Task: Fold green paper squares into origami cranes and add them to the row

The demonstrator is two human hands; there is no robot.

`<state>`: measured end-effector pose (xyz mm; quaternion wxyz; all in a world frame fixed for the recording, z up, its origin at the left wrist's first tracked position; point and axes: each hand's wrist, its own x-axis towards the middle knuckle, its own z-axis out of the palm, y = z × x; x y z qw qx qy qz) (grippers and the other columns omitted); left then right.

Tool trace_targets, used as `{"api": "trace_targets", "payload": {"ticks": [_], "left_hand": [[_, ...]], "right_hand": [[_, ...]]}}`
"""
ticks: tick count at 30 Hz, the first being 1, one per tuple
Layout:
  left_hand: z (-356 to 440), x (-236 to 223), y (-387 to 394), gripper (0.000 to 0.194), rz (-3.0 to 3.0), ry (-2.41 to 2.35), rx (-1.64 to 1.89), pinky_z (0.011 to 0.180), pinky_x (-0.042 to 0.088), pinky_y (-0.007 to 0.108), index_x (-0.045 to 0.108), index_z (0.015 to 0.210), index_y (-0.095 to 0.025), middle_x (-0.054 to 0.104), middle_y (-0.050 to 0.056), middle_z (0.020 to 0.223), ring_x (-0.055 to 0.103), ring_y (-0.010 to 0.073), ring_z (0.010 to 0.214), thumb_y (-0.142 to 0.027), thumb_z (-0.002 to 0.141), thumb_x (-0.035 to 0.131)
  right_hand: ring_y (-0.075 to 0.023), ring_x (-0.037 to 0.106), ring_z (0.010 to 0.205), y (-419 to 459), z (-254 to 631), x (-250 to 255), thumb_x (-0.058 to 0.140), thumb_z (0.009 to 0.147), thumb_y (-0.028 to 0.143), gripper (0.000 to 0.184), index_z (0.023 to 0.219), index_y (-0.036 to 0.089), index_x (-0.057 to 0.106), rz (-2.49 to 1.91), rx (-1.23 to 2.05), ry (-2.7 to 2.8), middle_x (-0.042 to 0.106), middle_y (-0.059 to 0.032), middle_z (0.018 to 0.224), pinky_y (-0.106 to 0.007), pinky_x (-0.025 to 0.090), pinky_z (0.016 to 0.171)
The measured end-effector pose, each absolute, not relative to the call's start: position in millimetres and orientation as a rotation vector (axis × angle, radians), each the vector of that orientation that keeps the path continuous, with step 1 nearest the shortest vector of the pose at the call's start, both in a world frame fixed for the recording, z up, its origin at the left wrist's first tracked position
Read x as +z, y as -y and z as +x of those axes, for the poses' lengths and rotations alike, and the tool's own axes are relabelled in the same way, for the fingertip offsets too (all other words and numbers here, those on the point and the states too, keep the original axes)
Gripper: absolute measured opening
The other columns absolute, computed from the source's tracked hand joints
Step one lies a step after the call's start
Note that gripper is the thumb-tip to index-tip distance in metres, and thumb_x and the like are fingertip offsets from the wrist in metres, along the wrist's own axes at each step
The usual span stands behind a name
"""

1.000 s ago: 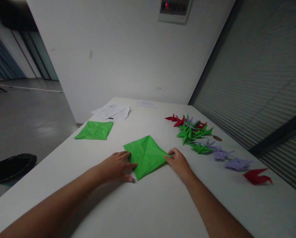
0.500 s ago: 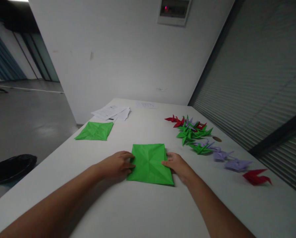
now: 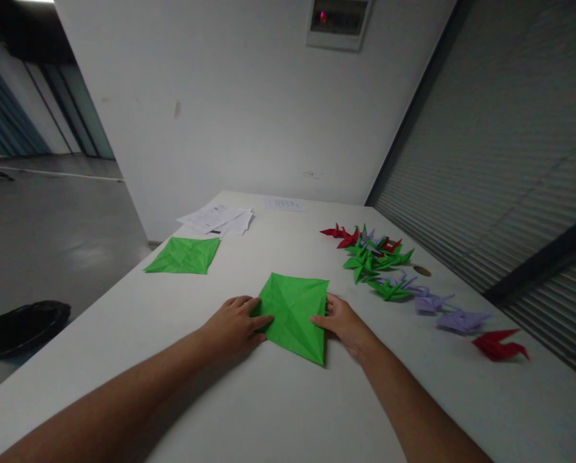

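A creased green sheet of origami paper (image 3: 295,312) lies turned at an angle on the white table in front of me. My left hand (image 3: 240,325) grips its left edge, the thumb on top and the fingers at the side. At the right edge, my right hand (image 3: 341,325) pinches the paper, thumb above and fingertips partly hidden behind it. Fold lines run across the sheet and meet near its middle. Another creased green sheet (image 3: 184,256) lies flat farther off to the left.
Folded paper cranes in green (image 3: 365,262), red (image 3: 499,345) and lilac (image 3: 461,320) line the table's right side by the window blinds (image 3: 500,167). Printed papers (image 3: 215,218) lie at the back left. A black-lined bin (image 3: 22,331) stands on the floor at left.
The green sheet between my hands has rotated clockwise, its near right corner now pointing toward me. My left hand has moved slightly right, its thumb now on top of the paper.
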<state>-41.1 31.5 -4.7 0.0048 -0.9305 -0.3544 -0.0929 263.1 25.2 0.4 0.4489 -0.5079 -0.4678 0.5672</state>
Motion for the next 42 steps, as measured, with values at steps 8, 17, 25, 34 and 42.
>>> {"api": "trace_targets", "payload": {"ticks": [8, 17, 25, 34, 42], "left_hand": [[-49, -8, -37, 0.047, -3.019, 1.027, -0.272, 0.109, 0.041, 0.067, 0.057, 0.146, -0.044, 0.046, 0.015, 0.156, 0.046, 0.0445, 0.138, -0.048, 0.099, 0.058], [-53, 4, -36, 0.049, -3.028, 0.958, -0.242, 0.099, 0.048, 0.058, 0.059, 0.144, -0.04, 0.052, 0.011, 0.15, 0.052, 0.0391, 0.122, -0.052, 0.097, 0.06], [-53, 7, -39, 0.053, -3.007, 0.947, -0.193, 0.104, 0.051, 0.053, 0.061, 0.142, -0.027, 0.058, 0.016, 0.146, 0.058, 0.0374, 0.127, -0.056, 0.098, 0.056], [-59, -2, -44, 0.058, -3.012, 0.899, -0.146, 0.111, 0.045, 0.061, 0.055, 0.149, -0.021, 0.047, 0.027, 0.155, 0.051, 0.0425, 0.141, -0.053, 0.101, 0.053], [-61, -5, -44, 0.059, -3.024, 0.941, -0.097, 0.113, 0.044, 0.062, 0.05, 0.153, -0.021, 0.041, 0.028, 0.159, 0.045, 0.042, 0.146, -0.05, 0.102, 0.052]], "right_hand": [[-0.0298, 0.076, 0.099, -30, 265, -5, 0.087, 0.068, 0.032, 0.047, 0.108, 0.019, 0.064, -1.187, 1.33, 1.022, 0.079, -0.012, 0.108, -0.042, 0.062, 0.085], [-0.0196, 0.07, 0.067, -35, 274, -6, 0.082, 0.062, 0.029, 0.034, 0.086, 0.021, 0.059, -1.433, 1.158, 0.937, 0.072, -0.0012, 0.076, -0.032, 0.059, 0.06], [-0.0149, 0.063, 0.057, -35, 280, -1, 0.078, 0.064, 0.022, 0.035, 0.093, 0.024, 0.058, -1.604, 1.092, 0.988, 0.067, 0.0027, 0.072, -0.027, 0.056, 0.05], [-0.0117, 0.053, 0.043, -37, 293, -2, 0.07, 0.067, 0.02, 0.006, 0.068, 0.018, 0.065, -1.71, 0.991, 1.235, 0.058, 0.0038, 0.05, -0.019, 0.035, 0.036], [-0.0113, 0.055, 0.043, -40, 295, -6, 0.069, 0.07, 0.014, 0.005, 0.071, 0.017, 0.066, -1.757, 0.982, 1.259, 0.06, 0.0038, 0.054, -0.019, 0.039, 0.037]]}}
